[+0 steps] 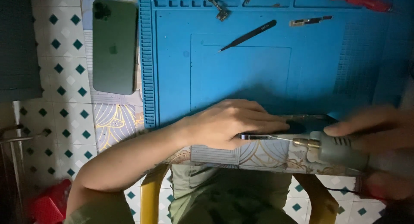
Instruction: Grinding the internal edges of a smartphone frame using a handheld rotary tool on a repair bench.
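Where the near edge of the blue work mat (241, 77) meets the patterned counter (241, 155), a dark phone (302, 128) is laid flat and is pinned under the left hand (228, 122). That hand is spread palm down, its fingers stretched along the phone's near side; its grip is pressed on the phone rather than closed around it. A grey rotary tool (340, 148) is held in the right hand (379, 137), the grip clenched around its body, with the index finger laid along the top. The tool's brass collet and thin bit are pointed left, and the bit's tip is seen at the phone's near edge, by the left fingertips. The right hand is blurred.

Farther up the mat, black tweezers (248, 35) are laid at a slant, and a small dark strip part (309, 20) is set near them. A red-handled tool (360, 0) is seen at the mat's far right corner. Off the mat's left side, a green phone (114, 46) is laid back up, upright in the view.
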